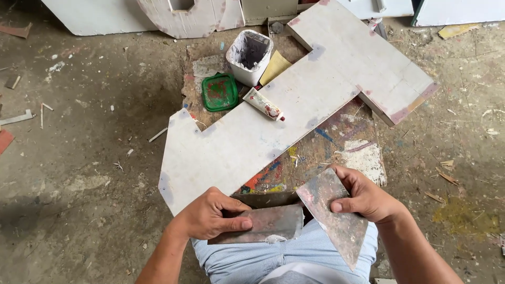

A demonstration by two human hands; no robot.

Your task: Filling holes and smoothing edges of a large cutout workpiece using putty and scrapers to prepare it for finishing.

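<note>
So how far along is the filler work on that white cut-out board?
Done: greyish filled patches dot the white board. In hand: the left hand holds one metal scraper and the right hand another scraper, meeting edge to edge. Left: pink, bare-looking edges at the board's far right corner.

Both forearms come up from the bottom edge of the frame, bare to the elbow, and lean in towards each other at the lower centre. The left hand (213,214) sits palm down with its knuckles towards the upper left, the thumb stretched flat to the right and the fingers curled under, pinching a flat metal blade (268,223). The right hand (363,197), slightly higher and to the right (wrist bent inward), has its thumb pointing left across the face of a second, angled blade (334,215), the fingers folded behind. The two hands are near but not touching.
</note>
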